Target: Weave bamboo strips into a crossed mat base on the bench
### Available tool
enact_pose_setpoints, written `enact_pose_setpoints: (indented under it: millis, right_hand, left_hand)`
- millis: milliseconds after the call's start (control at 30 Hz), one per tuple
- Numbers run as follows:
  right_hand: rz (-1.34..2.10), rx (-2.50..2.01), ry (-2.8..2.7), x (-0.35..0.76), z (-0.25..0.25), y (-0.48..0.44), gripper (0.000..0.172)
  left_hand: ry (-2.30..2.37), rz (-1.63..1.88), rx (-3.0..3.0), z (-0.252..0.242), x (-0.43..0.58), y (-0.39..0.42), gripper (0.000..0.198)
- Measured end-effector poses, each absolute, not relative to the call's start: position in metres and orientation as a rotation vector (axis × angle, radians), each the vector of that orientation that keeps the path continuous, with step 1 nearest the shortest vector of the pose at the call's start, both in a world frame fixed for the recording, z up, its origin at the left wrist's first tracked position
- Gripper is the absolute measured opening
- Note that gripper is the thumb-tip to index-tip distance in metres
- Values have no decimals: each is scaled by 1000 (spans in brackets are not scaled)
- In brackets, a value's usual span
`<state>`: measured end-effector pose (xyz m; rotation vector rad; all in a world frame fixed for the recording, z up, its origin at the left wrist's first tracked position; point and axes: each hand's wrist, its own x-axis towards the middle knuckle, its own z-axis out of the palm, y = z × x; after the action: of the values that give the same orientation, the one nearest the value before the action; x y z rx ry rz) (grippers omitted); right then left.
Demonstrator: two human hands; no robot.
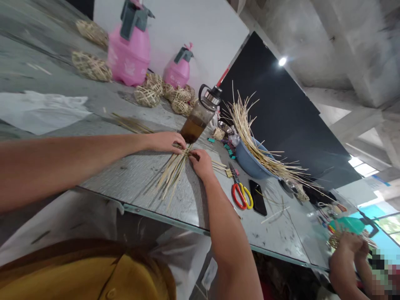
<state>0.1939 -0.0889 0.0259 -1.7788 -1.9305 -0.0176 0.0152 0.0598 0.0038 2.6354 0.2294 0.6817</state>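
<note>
Frame centre: I watch strips (172, 171) fan over the table (120, 168). Left hand (166, 142) pinches their crossing from the left; right hand (201, 163) pinches it from the right. I log a bottle (197, 118) just behind the hands. Right of centre: scissors (236, 178) beside a phone (258, 198), tub (250, 161) of stalks (246, 129) above them. Upper left: 2 pink sprayers (129, 58), woven balls (146, 96) near them.
</note>
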Motion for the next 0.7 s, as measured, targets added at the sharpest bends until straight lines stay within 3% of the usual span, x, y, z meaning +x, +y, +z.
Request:
enact_pose_setpoints:
  millis: [700]
  right_hand:
    - [-91,-1743,-1937,194,21,-87,14]
  left_hand:
    - [186,731,2667,-2,19,63,35]
